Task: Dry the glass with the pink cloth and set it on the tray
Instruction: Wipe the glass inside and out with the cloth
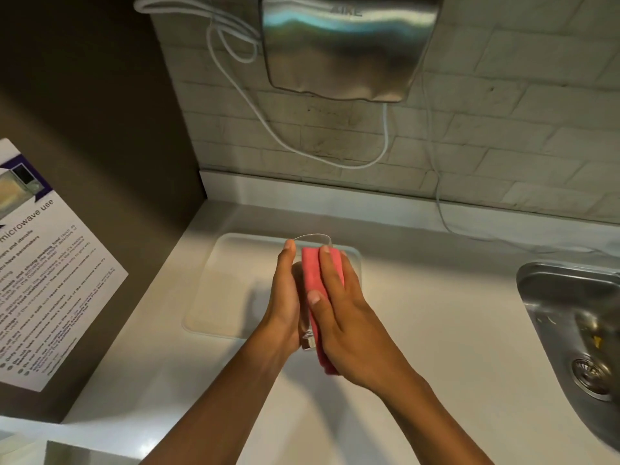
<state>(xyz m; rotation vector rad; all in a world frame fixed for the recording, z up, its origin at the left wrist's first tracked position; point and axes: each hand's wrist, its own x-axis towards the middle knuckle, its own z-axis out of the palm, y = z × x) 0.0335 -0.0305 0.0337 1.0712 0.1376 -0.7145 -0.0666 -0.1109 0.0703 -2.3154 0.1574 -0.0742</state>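
Drying stage, seen from above the white counter (419, 347): the left hand (285, 297) is closed around the side of a clear, straight-walled drinking glass (310, 241), held tilted with its rim pointing away, while the right hand (339, 307) lies with fingers extended and pressed flat over a folded pink cloth (323, 276) against the glass's other side. The glass is aloft between both hands, above the near right part of the pale, shallow rectangular tray (214, 280), which sits beside a steel sink (570, 297). Judged from this, wiping is under way; setting the glass down on the tray remains.
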